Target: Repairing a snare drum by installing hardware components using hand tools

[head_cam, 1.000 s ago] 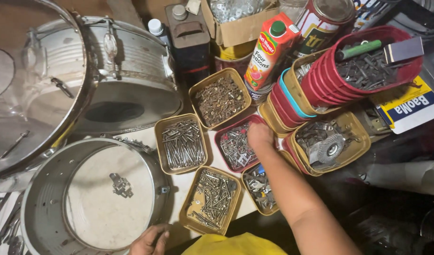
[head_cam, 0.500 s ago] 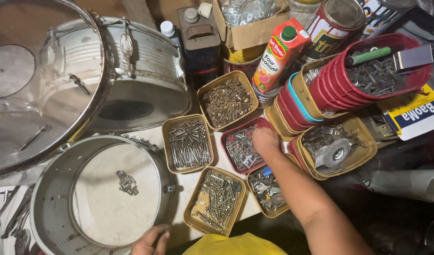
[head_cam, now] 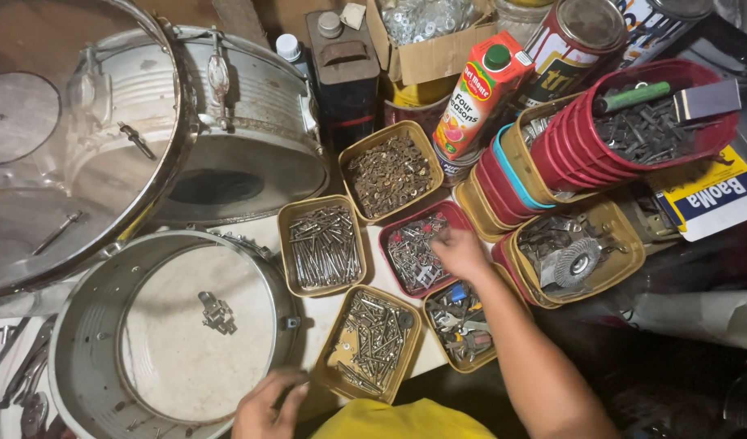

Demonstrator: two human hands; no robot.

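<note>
one red rectangular tray of small metal parts sits at the centre of the frame, and the right hand reaches into its right edge, fingers curled so i cannot tell what they pinch. beside it lie a tan tray of long silver screws and a tan tray of mixed bolts. lower down, the left hand rests loosely at the rim of the open silver drum shell.

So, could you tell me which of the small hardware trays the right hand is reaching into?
The right hand is over the red tray of small metal parts in the middle of the cluster. It is the only red one; the four flat trays around it are all tan.
</note>
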